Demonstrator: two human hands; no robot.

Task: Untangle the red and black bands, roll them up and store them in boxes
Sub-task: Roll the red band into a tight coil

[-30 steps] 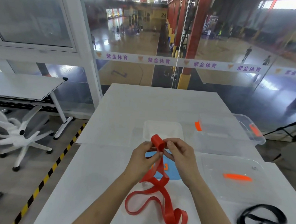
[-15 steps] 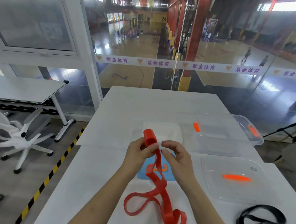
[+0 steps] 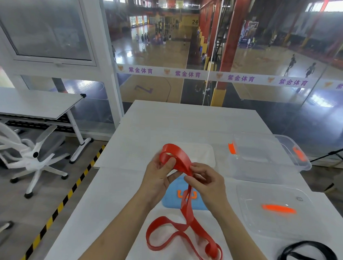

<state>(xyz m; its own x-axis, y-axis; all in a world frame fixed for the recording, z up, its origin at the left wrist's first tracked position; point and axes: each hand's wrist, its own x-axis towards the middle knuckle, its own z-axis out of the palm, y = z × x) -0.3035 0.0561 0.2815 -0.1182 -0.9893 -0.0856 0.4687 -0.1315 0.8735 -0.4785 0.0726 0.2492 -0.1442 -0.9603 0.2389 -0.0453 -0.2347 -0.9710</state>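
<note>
The red band (image 3: 184,225) runs from a loose coil on the white table up to both hands. My left hand (image 3: 157,178) grips its upper loop with the thumb pressed on it. My right hand (image 3: 205,181) pinches the band just right of that loop. A black band (image 3: 310,257) lies coiled at the bottom right corner, apart from the red one. A clear box (image 3: 267,158) with orange latches stands at the right. Its clear lid (image 3: 276,209) lies in front of it.
A blue lid (image 3: 172,198) with an orange mark lies on the table (image 3: 167,122) under the hands, with a white box (image 3: 204,154) behind it. A white office chair (image 3: 28,154) and a second table (image 3: 31,103) stand on the left. Glass walls rise behind.
The tight red roll at the top has opened into a wider loop. My hands have moved slightly apart, and the band's hanging part is pulled straighter.
</note>
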